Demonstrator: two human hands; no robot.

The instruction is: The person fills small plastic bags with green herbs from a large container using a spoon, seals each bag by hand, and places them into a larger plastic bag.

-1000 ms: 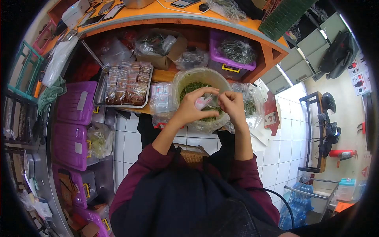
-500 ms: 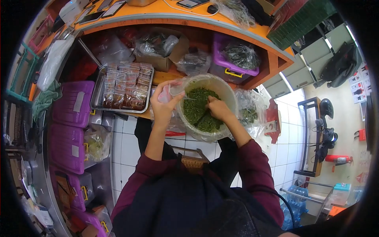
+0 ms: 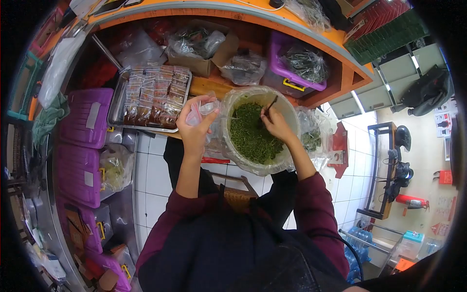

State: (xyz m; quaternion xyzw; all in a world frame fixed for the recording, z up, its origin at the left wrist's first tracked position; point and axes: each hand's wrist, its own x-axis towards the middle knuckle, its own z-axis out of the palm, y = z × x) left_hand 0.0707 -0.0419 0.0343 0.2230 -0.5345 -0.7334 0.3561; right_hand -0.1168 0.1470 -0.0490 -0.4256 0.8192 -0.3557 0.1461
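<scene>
A wide white bucket point(image 3: 290, 109) with a clear plastic liner stands in front of me, holding finely chopped green leaves point(image 3: 250, 134). My right hand point(image 3: 278, 127) is inside it, closed on a spoon point(image 3: 273, 102) whose dark handle sticks up above the fingers; its lower end is hidden. Left of the bucket rim, my left hand point(image 3: 194, 127) is raised and grips small clear plastic bags point(image 3: 198, 111) between thumb and fingers. One bag's mouth faces the bucket. Beyond my left hand, a metal tray point(image 3: 112, 116) carries rows of small packets point(image 3: 155, 97) with reddish-brown contents.
An orange counter point(image 3: 194, 9) curves overhead, with a cardboard box point(image 3: 228, 48) and a purple crate point(image 3: 272, 61) beneath it. Bagged greens point(image 3: 311, 136) lie right of the bucket. Purple-lidded boxes point(image 3: 80, 173) line the left side. A shoe rack point(image 3: 387, 168) stands far right.
My right hand has risen slightly within the bucket, bringing the spoon's handle into view. My left hand has shifted a little left with the bags, away from the bucket's rim.
</scene>
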